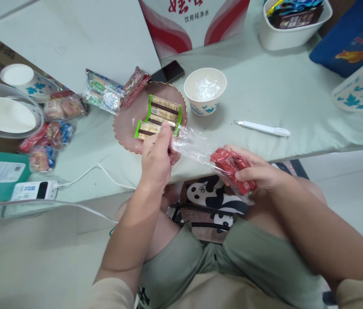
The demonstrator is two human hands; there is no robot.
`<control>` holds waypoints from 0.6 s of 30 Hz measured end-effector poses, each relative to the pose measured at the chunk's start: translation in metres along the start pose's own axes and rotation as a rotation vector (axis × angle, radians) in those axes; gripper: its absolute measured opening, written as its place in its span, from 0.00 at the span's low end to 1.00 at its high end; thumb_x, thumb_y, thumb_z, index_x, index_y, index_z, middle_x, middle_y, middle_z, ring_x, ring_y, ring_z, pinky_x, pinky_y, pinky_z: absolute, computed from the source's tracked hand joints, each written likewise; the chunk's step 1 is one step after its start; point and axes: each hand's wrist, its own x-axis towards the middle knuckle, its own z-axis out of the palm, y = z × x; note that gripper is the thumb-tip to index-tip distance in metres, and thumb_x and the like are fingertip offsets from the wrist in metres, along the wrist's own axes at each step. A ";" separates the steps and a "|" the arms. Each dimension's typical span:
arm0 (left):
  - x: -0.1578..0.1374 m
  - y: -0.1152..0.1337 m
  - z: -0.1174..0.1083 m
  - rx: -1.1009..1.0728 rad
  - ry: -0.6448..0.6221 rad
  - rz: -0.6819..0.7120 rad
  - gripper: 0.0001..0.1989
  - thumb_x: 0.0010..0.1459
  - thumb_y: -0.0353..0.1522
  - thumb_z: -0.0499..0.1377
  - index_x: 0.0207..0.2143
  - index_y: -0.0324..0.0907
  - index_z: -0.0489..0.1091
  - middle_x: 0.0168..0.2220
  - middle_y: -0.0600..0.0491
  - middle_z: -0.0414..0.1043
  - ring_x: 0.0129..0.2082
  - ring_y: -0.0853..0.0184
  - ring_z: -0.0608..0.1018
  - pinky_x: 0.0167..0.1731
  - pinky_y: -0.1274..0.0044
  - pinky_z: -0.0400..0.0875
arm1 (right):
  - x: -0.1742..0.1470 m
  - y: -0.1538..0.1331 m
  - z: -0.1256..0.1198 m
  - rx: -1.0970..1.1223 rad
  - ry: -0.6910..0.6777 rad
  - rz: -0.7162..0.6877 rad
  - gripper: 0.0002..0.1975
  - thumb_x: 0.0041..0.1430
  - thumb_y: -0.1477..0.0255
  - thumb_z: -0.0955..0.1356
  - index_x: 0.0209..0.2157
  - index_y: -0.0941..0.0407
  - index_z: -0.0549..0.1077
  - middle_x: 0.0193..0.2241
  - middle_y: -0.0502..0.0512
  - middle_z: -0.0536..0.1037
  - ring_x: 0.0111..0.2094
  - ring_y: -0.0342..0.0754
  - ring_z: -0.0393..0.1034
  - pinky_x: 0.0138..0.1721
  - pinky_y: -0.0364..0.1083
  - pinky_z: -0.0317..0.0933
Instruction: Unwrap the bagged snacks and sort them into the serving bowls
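Note:
My left hand (158, 156) is closed on one end of a crinkled clear plastic bag (194, 145), over the near rim of a pink ribbed plate (125, 128). Several green-ended snack bars (166, 108) lie on that plate, right by my thumb; whether my fingers also touch one is hidden. The bag stretches across to my right hand (260, 169), whose fingers are closed around red wrapped packets (233, 167) at the bag's other end. Behind the bag stands a paper bowl (205, 90) with crumpled clear film inside. A white utility knife (261, 128) lies to its right.
Wrapped snacks (104, 92) and a dark phone (171, 71) lie behind the plate. At left are more packets (47, 137), paper cups and a white power strip (35, 190) with a cable. A white bin (273, 38) and paper cups (358, 90) stand at right.

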 end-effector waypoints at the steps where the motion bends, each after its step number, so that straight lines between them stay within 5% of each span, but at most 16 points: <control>1: 0.000 0.001 0.001 -0.014 -0.003 -0.012 0.32 0.61 0.54 0.60 0.17 0.44 0.52 0.13 0.62 0.45 0.11 0.77 0.50 0.11 0.77 0.46 | 0.001 0.002 0.000 0.042 0.003 -0.004 0.21 0.48 0.64 0.76 0.43 0.53 0.70 0.29 0.49 0.76 0.25 0.45 0.70 0.20 0.42 0.60; 11: 0.004 0.002 0.000 -0.123 0.017 0.149 0.29 0.59 0.51 0.63 0.17 0.44 0.57 0.13 0.61 0.47 0.11 0.77 0.52 0.13 0.76 0.46 | 0.006 -0.001 -0.001 0.259 -0.067 -0.001 0.22 0.44 0.67 0.74 0.43 0.54 0.72 0.28 0.51 0.78 0.22 0.46 0.73 0.21 0.44 0.66; 15: -0.001 -0.001 -0.001 -0.125 -0.046 0.116 0.28 0.59 0.52 0.61 0.19 0.44 0.58 0.14 0.61 0.48 0.13 0.76 0.57 0.15 0.77 0.52 | 0.007 -0.004 -0.003 0.264 0.122 -0.098 0.20 0.45 0.61 0.76 0.40 0.53 0.73 0.30 0.52 0.78 0.24 0.46 0.73 0.22 0.44 0.66; 18: -0.013 -0.016 0.010 -0.047 -0.169 0.017 0.23 0.56 0.52 0.65 0.27 0.44 0.66 0.21 0.59 0.63 0.23 0.73 0.71 0.22 0.78 0.66 | 0.016 0.001 0.001 0.231 0.298 -0.171 0.23 0.48 0.56 0.77 0.42 0.51 0.73 0.30 0.50 0.77 0.26 0.44 0.72 0.25 0.44 0.69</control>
